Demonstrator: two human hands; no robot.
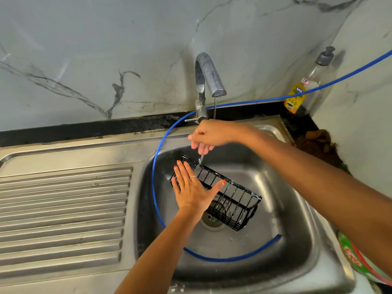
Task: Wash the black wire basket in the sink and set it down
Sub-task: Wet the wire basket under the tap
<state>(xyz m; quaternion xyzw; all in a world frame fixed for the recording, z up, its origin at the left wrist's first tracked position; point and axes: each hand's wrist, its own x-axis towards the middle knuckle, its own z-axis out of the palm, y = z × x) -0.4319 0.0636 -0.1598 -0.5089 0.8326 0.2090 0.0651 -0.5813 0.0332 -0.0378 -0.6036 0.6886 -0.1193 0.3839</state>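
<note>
Lying tilted in the steel sink (pixel 297 240), the black wire basket (pixel 231 200) rests over the drain (pixel 212 219), one long side raised toward the tap (pixel 209 81) and its far end lower, toward the right of the basin. Your left hand (pixel 194 189) is laid flat against the basket's near left end, fingers straight and slightly spread, thumb stretched out to the right along the wires; nothing is curled around the frame. Your right hand (pixel 209 133) hangs under the spout with its back up, fingers drooping downward and held loosely together, and a thin stream of water runs over them and drips onto the upper edge of the basket. You hold nothing in that hand.

A blue hose (pixel 156 166) loops from the wall on the right, behind the tap, and circles round inside the basin, passing under your left forearm. The ribbed draining board (pixel 63 209) lies to the left of the basin. A dish soap bottle (pixel 307 85) with a yellow label stands in the back right corner, and a brown scrubbing pad (pixel 318 143) sits on the dark counter just below it.
</note>
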